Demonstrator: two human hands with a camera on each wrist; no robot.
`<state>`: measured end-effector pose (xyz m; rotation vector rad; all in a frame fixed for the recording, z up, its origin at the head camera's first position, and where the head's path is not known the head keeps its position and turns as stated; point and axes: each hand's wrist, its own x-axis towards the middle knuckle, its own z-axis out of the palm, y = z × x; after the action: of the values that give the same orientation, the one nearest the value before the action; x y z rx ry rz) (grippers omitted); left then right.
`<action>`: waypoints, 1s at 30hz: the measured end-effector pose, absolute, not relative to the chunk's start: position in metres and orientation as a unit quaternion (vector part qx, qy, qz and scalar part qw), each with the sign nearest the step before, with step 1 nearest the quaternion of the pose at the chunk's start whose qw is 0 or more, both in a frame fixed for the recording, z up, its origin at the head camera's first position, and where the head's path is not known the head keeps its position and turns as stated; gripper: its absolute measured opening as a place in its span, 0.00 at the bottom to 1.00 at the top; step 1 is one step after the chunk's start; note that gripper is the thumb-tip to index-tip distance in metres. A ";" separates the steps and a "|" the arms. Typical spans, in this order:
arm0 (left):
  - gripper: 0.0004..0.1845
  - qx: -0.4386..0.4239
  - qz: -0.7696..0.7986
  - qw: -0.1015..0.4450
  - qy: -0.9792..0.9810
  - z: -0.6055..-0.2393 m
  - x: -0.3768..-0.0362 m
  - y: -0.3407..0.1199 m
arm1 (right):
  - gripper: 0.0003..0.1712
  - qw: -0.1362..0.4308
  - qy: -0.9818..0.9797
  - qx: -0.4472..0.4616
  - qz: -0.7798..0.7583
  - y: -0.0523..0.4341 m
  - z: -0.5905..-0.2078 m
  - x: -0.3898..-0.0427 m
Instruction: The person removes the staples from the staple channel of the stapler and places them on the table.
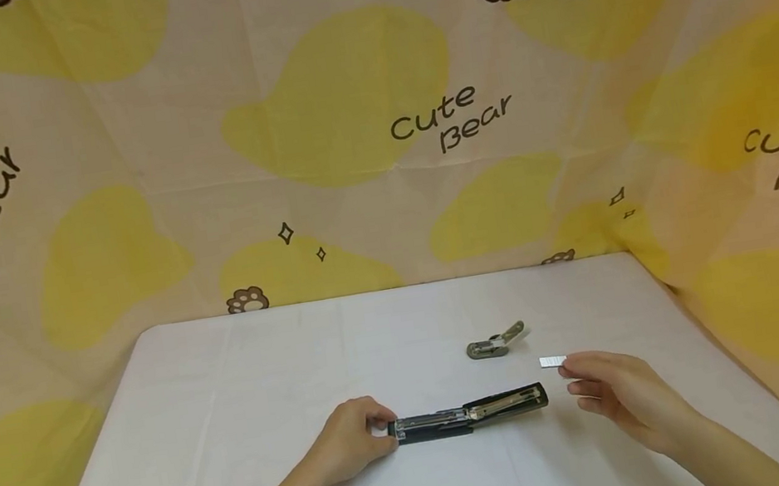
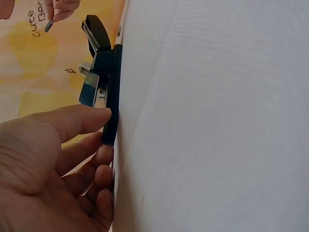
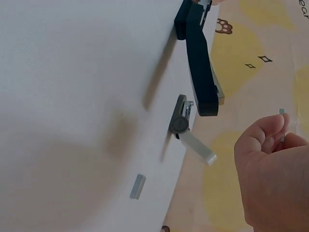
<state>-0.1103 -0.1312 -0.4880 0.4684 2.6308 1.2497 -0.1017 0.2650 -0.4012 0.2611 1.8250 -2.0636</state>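
Observation:
A black stapler (image 1: 471, 414) lies swung open flat on the white table (image 1: 232, 401), its metal staple channel facing up. My left hand (image 1: 354, 441) grips its left end, thumb over the top (image 2: 77, 121) and fingers curled beneath. To the stapler's right, my right hand (image 1: 615, 390) hovers just above the table with curled fingers. Thumb and forefinger pinch a short silver staple strip (image 1: 552, 361), whose end shows at the fingertips (image 3: 281, 112) in the right wrist view. A second strip (image 3: 137, 186) appears to lie on the table there.
A small grey staple remover (image 1: 495, 342) sits behind the stapler, towards the table's far right. A cloth backdrop (image 1: 418, 129) printed with yellow patches and "Cute Bear" hangs close behind and around the table's edges.

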 end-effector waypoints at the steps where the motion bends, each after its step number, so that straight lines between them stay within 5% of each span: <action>1: 0.14 0.158 0.421 0.096 0.888 -0.488 -0.110 -0.131 | 0.10 0.186 0.649 0.094 -0.732 0.267 -0.402 -0.101; 30: 0.14 0.165 0.425 0.095 0.885 -0.485 -0.107 -0.130 | 0.10 0.191 0.701 0.133 -0.675 0.314 -0.442 -0.104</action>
<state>-0.1068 -0.1303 -0.4845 0.4888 2.6244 1.2589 -0.1038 0.3138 -0.4419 0.3730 1.9679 -1.8954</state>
